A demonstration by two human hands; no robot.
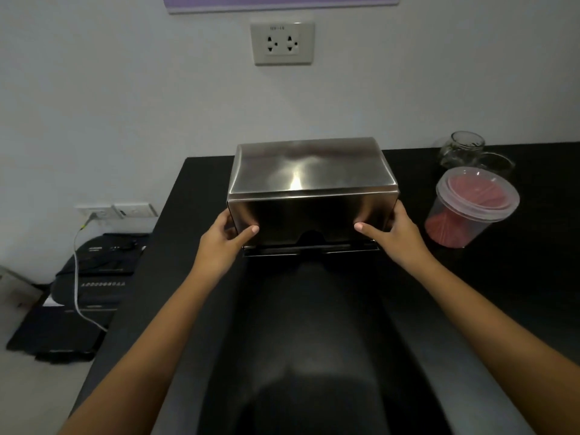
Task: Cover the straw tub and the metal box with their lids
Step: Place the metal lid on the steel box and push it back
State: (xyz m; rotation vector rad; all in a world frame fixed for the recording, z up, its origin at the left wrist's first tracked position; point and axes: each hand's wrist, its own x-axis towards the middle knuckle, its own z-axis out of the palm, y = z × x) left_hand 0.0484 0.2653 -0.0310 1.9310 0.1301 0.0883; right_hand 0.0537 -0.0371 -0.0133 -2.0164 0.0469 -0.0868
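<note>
A shiny metal lid point(309, 174) sits over the metal box, whose dark base point(310, 248) shows below its front edge, in the middle of the black counter point(314, 324). My left hand point(224, 238) grips the lid's lower left corner, thumb on the front face. On the lower right corner my right hand point(394, 235) grips the same way. To the right stands the clear plastic straw tub point(470, 208), full of red straws, with its clear lid point(478, 191) resting on top.
A glass jar point(461, 149) stands behind the straw tub by the wall. A wall socket point(282, 42) is above the box. Left of the counter, lower down, lie black devices point(84, 296) with a white cable plugged into a low outlet point(100, 211).
</note>
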